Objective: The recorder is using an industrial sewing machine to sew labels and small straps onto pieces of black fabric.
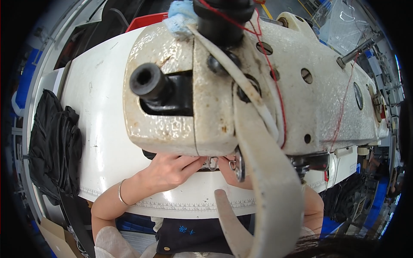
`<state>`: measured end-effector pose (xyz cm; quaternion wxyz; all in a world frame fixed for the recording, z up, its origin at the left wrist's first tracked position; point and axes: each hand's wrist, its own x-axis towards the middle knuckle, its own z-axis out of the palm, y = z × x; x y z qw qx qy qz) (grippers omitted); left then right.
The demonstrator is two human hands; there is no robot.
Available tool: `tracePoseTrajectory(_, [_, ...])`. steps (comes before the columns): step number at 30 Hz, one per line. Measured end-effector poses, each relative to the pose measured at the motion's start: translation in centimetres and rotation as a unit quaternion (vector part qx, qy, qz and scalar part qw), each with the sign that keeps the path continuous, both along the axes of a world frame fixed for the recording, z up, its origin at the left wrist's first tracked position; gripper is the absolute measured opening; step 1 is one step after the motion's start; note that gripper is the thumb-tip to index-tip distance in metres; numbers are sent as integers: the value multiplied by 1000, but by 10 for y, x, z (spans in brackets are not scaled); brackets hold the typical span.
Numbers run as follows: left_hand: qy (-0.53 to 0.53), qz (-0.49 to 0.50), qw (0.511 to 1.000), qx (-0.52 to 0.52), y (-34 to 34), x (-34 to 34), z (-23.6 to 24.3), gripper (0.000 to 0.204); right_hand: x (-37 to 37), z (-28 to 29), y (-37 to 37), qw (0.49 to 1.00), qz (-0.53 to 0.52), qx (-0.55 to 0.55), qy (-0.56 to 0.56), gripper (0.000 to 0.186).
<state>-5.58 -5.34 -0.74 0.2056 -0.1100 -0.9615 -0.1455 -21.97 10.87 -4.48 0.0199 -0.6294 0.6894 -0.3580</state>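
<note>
A large cream-white sewing machine head (167, 133) fills the middle of the view. Below its front edge, close to the metal parts of the needle area (213, 163), my left hand (167, 172) has its fingers bent and pressed together. Their tips go under the head, so what they pinch is hidden. My right hand (234, 175) is at the other side of the needle area, largely covered by the curved white lever (275, 180). Its fingers are mostly out of sight. Red thread (278, 99) runs down the machine's front.
A white table (101, 129) with a printed ruler along its near edge (180, 206) surrounds the machine. Black fabric (53, 146) is heaped at the left edge. Light-blue fluffy cloth (180, 19) sits on top of the machine. A cardboard box (60, 238) stands at lower left.
</note>
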Motion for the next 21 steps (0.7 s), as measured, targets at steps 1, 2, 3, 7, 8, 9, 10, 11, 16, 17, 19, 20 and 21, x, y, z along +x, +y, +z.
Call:
tracePoseTrajectory(1, [-1, 3, 1000, -1, -1, 1, -2, 30, 1, 0, 0, 1000, -1, -2, 1, 30])
tracePoseTrajectory(2, [-16, 17, 1000, 15, -3, 3, -7, 29, 2, 1, 1, 1000, -2, -3, 1, 30])
tracePoseTrajectory(3, [-29, 28, 999, 33, -5, 2, -10, 28, 3, 2, 1, 1000, -7, -3, 4, 31])
tracePoseTrajectory(7, [-55, 74, 995, -26, -15, -6, -17, 19, 4, 4, 1, 1000, -22, -3, 9, 31])
tracePoseTrajectory(8, [-57, 76, 995, -26, -16, -6, -13, 19, 4, 3, 0, 1000, -24, -3, 9, 31])
tracePoseTrajectory(9, [-112, 103, 988, -4, -13, -7, 2, 18, 4, 9, 1, 999, -29, -7, 14, 31])
tracePoseTrajectory(10, [-168, 131, 977, 18, -12, -7, 12, 17, 11, 18, -1, 999, -33, -10, 20, 31])
tracePoseTrajectory(11, [-91, 100, 991, 1, -16, -6, 3, 16, 11, 20, -1, 999, -33, -14, 24, 31])
tracePoseTrajectory(16, [-10, 87, 996, 4, -17, -14, -6, 19, 3, -11, -8, 979, 19, -36, 198, 35])
tracePoseTrajectory(17, [0, 87, 996, 8, -18, -14, -6, 19, 3, -9, -7, 979, 19, -38, 200, 35])
tracePoseTrajectory(19, [24, 98, 994, 29, -16, -14, -5, 18, 3, -2, -5, 963, 45, 112, 241, 14])
tracePoseTrajectory(20, [26, 100, 994, 28, -16, -15, -4, 18, 3, -1, -5, 962, 47, 111, 243, 14])
tracePoseTrajectory(21, [35, 99, 994, 13, -16, -17, -2, 18, 1, 2, -5, 978, 49, 90, 180, 12])
